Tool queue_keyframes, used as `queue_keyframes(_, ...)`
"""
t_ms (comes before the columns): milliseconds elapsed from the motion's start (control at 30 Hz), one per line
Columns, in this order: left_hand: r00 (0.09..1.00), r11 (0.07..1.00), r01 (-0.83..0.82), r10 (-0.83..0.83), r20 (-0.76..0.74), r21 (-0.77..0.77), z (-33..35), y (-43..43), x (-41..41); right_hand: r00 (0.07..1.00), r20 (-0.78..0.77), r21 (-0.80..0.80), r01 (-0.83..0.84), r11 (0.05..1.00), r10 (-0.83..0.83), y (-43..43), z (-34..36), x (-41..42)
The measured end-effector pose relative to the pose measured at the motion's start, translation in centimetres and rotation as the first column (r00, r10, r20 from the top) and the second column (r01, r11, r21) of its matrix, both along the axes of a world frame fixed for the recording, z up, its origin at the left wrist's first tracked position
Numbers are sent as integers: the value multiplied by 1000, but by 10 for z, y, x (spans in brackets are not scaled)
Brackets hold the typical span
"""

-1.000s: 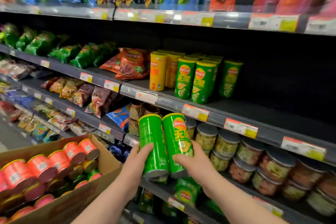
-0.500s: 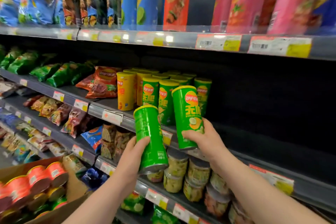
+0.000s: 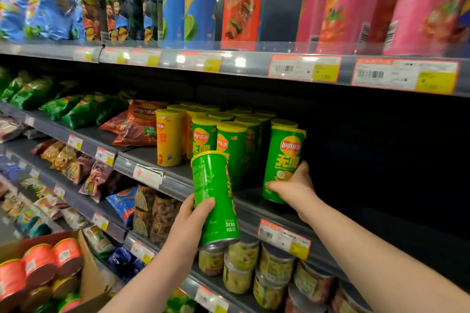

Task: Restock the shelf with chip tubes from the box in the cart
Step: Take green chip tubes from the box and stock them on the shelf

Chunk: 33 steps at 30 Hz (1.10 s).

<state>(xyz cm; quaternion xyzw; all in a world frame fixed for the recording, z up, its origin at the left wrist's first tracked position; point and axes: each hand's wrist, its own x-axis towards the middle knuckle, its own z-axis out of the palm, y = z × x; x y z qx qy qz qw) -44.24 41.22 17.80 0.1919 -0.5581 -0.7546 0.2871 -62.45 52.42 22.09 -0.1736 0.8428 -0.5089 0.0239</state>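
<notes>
The right hand point(image 3: 292, 189) grips a green Lay's tube point(image 3: 283, 157) upright on the middle shelf point(image 3: 175, 185). The left hand point(image 3: 188, 223) wraps a second green tube point(image 3: 216, 201), tilted before that shelf's edge.

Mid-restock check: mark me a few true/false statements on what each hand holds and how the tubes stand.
1. The right hand grips an upright green chip tube at the shelf. True.
2. The left hand grips a red tube. False: the left-hand tube is green and tilted.
3. The cardboard box holds red tubes. True.
4. The shelved yellow tubes stand right of the shelved green tubes. False: they stand to their left.
</notes>
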Motion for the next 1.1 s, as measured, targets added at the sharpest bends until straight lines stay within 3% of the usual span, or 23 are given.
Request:
queue_keyframes(133, 1000, 1000, 27, -27, -12, -3, 2, -13, -5, 995, -38, 84, 94, 992, -91, -14, -4, -13)
queue_keyframes(400, 996, 997, 75, -74, -51, 9, 8, -47, -9, 999, 29, 208, -34, 977, 29, -31, -16, -25)
queue_keyframes(600, 991, 992, 126, -127, -47, -21, 4, -57, -15, 997, -42, 212, 73, 975, -65, -35, -17, -32)
queue_keyframes(767, 979, 981, 189, -191, -66, -37, 4, -59, -16, 994, -12, 239, 107, 965, -107, -32, -16, -33)
queue_keyframes(900, 963, 966, 257, -259, -75, -42, 5, -52, -21, 987, -31, 152, 160, 975, -157, -22, -7, -19)
queue_keyframes(967, 955, 957, 287, -289, -67, -32, 4, -49, -25, 996, -51, 74, 77, 994, -73, -17, 0, -3)
queue_keyframes(1033, 948, 949, 310, -313, -63, -56, 6, -42, -30, 982, 71, -57, -169, 984, 173, -12, 6, 17)
queue_keyframes(1100, 928, 928, 357, -366, -74, -108, 7, -35, -37, 867, 235, -225, -390, 893, 439, -7, 10, 36)
